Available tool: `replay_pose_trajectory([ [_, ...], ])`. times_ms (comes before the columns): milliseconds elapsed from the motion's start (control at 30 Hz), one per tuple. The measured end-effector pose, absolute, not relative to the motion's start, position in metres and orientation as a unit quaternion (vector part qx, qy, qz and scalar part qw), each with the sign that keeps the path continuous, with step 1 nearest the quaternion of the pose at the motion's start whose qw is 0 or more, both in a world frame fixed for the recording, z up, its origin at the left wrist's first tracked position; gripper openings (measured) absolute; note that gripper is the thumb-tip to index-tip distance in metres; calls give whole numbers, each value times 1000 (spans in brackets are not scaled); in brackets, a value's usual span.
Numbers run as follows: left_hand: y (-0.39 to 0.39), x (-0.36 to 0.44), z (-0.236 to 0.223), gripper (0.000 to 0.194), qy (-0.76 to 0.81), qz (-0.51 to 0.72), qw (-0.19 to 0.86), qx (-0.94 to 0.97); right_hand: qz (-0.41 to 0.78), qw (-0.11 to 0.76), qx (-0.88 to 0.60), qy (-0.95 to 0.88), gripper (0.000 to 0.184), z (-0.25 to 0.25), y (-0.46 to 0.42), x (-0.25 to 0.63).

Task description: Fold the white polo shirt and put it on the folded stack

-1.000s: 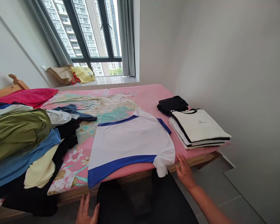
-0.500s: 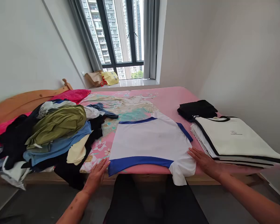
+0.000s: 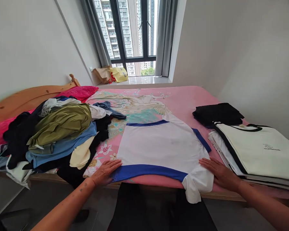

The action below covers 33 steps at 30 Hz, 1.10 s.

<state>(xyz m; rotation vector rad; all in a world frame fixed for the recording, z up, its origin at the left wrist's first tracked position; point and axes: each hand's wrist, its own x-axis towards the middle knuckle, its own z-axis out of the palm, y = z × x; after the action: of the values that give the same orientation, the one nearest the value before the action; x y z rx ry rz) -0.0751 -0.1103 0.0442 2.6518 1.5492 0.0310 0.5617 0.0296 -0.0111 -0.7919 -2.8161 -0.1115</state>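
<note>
A white shirt with blue trim (image 3: 159, 147) lies flat on the pink floral bedsheet (image 3: 183, 99), its blue hem along the bed's near edge. My left hand (image 3: 106, 171) lies flat and open at the shirt's near left corner, fingertips touching the blue hem. At the near right corner, beside the hanging sleeve, my right hand (image 3: 220, 173) rests flat and open on the shirt's edge. Neither hand holds anything.
A heap of unfolded clothes (image 3: 55, 134) in green, blue, black and cream covers the bed's left side. A stack of folded white garments (image 3: 257, 152) and a folded black one (image 3: 218, 114) sit at the right. Bags (image 3: 113, 74) stand on the window sill.
Both hands came up from below the bed's edge and now lie on the shirt's near corners. The view has swung left and closer to the bed.
</note>
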Motion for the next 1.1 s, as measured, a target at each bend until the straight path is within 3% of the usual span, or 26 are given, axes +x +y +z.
replay_pose_trajectory([
  [333,-88,-87,23,61,466,107,-18,878,28,171,-282,-944,47,-9,37,555],
  [433,-75,-85,25,47,481,114,42,868,112,172,-302,-931,33,1,48,550],
  [500,-60,-78,29,35,567,154,109,802,195,182,-398,-878,27,9,62,542],
  [667,-17,-56,39,41,769,196,258,551,334,172,-652,-659,45,22,100,517],
  [833,-15,-52,43,46,780,202,319,499,282,166,-700,-635,46,19,106,510],
  [1100,-22,-44,46,39,812,148,238,512,179,155,-745,-624,48,10,92,505],
])
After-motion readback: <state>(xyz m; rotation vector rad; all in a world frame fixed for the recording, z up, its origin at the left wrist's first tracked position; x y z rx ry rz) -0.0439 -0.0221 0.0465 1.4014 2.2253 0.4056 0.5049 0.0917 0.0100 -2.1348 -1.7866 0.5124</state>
